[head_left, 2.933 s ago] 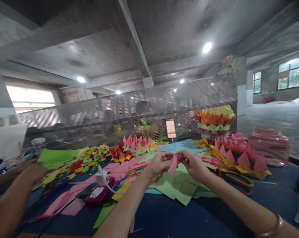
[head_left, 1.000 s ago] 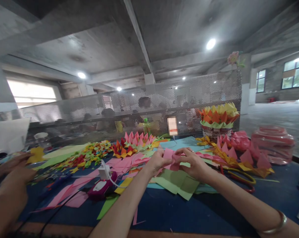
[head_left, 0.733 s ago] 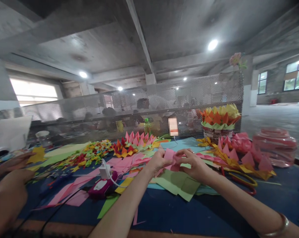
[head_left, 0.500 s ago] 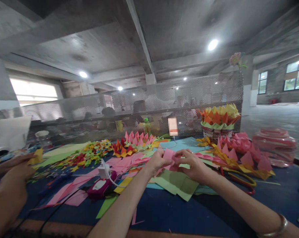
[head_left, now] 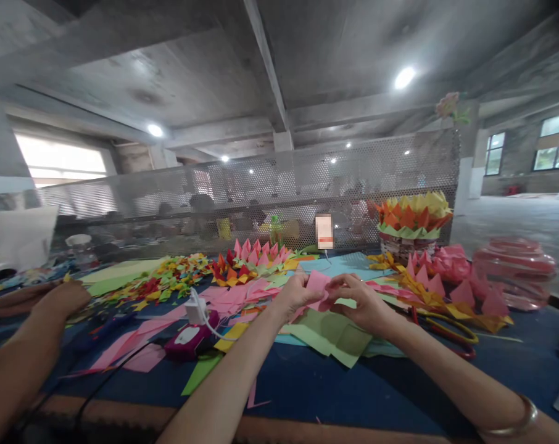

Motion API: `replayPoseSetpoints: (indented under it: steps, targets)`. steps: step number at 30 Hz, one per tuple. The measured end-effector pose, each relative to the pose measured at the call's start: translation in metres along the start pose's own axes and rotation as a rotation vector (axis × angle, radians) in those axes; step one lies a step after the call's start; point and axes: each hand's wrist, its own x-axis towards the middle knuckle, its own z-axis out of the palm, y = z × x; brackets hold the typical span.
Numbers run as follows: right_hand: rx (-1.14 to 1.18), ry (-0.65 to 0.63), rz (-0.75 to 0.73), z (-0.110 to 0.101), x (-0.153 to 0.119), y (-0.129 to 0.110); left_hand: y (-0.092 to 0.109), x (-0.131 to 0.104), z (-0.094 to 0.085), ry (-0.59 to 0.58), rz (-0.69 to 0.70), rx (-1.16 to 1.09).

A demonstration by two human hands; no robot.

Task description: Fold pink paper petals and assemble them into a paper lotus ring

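Note:
Between my two hands, over the middle of the table, is a small piece of pink paper (head_left: 317,282). My left hand (head_left: 294,297) pinches its left side between thumb and fingers. On its right side, the thumb and bent fingers of my right hand (head_left: 357,300) grip the paper; a bracelet circles that wrist. Directly below lie light green paper sheets (head_left: 323,333), with loose pink paper strips (head_left: 236,297) to the left. Whether the pink piece is folded I cannot tell.
Another person's hands (head_left: 62,302) work at the far left. A purple power strip (head_left: 194,336) with a white charger and cables sits left of my forearm. Scissors (head_left: 450,333), folded pink paper petals (head_left: 434,280) and a clear pink jar (head_left: 515,277) stand right. A perforated metal screen (head_left: 279,179) rises behind.
My hands keep their hold on the pink paper with barely any movement. At the left, the other person's hands have shifted right, and the yellow paper there is now mostly hidden.

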Motion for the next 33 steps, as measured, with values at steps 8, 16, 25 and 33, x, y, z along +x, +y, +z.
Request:
replayPoseSetpoints:
  steps: [8,16,25,33]
  targets:
    - [0.029,0.024,0.005,0.002,0.0,0.003,0.001,0.001,0.0,0.002,-0.002,0.026]
    - [0.057,0.026,0.083,-0.001,0.001,0.004,0.0,0.003,0.0,0.042,-0.027,0.005]
    - [0.007,0.088,0.093,0.003,0.0,0.012,0.006,0.0,0.004,-0.026,-0.039,-0.057]
    - [-0.05,0.142,0.211,0.0,0.001,0.014,0.0,0.001,0.006,-0.135,0.02,-0.153]
